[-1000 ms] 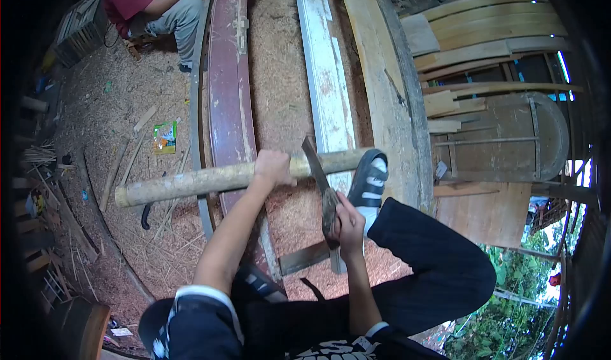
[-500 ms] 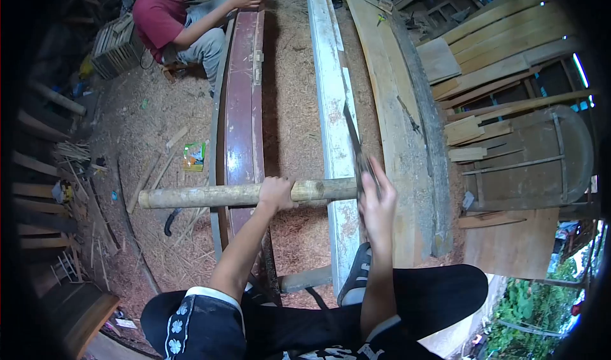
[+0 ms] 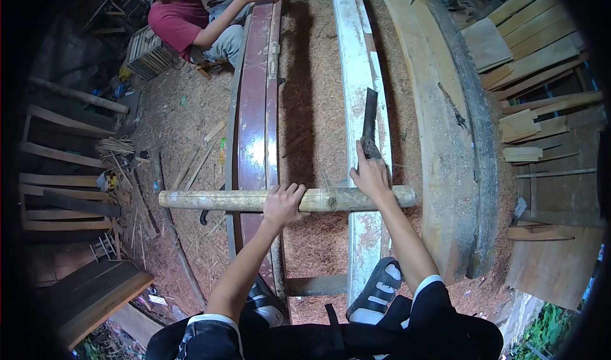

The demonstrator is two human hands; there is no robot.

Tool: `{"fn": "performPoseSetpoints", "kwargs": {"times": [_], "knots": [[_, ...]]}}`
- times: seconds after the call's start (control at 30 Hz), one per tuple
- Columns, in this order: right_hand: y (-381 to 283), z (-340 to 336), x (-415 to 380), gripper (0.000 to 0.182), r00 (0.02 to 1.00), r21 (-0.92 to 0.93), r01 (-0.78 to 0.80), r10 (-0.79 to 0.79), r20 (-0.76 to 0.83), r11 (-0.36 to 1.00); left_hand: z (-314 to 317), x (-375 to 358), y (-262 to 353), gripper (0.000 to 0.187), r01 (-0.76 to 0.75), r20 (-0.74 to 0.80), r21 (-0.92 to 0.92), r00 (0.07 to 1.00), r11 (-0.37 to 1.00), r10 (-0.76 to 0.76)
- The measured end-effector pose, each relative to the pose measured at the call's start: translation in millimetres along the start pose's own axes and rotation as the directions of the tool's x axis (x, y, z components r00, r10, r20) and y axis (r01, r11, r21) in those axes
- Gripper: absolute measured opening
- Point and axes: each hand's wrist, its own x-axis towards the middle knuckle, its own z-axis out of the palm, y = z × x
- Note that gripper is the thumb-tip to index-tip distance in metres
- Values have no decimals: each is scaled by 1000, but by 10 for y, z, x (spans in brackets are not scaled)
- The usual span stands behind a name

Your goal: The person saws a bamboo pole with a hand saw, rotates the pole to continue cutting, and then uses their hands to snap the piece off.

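Observation:
A bamboo pole lies crosswise over a maroon beam and a white-painted beam. My left hand is wrapped over the middle of the pole, fingers closed on it. Just beyond the pole, my right hand grips the handle end of a machete-like tool, index finger stretched along it. The dark flat blade of this machete points away from me, low over the white beam. The pole's right end sticks out past that beam, below my right hand.
Another person in a red shirt sits at the far left, hands on the maroon beam. A wide wooden plank runs along the right. Boards are stacked farther right. My sandalled foot is beside the white beam.
The machete has swung from beside the pole to above the white beam, its blade now flatter. The whole view has shifted, and the pole's right end now shows.

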Motion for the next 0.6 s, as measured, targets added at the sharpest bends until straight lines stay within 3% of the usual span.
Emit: {"fn": "performPoseSetpoints", "kwargs": {"times": [0.1, 0.13, 0.23, 0.4, 0.6], "knots": [[9, 88, -38, 87, 989, -135, 145, -148, -7, 980, 61, -36, 32, 71, 19, -20, 45, 1000, 999, -19], [-28, 74, -31, 86, 993, -172, 103, -90, 79, 980, 73, -46, 29, 71, 24, -12, 45, 1000, 999, -24], [-92, -26, -28, 79, 989, -186, 77, -50, 141, 980, 94, -56, 13, 71, 21, -19, 28, 1000, 999, -20], [-104, -2, -165, 69, 994, -237, 105, -99, 38, 966, 49, -73, 22, 68, 3, -58, 28, 998, 1000, -1], [-138, -21, -257, 61, 997, -160, -28, 17, -70, 987, 125, -104, -8, 68, -17, -96, -10, 995, 1000, 16]]}}
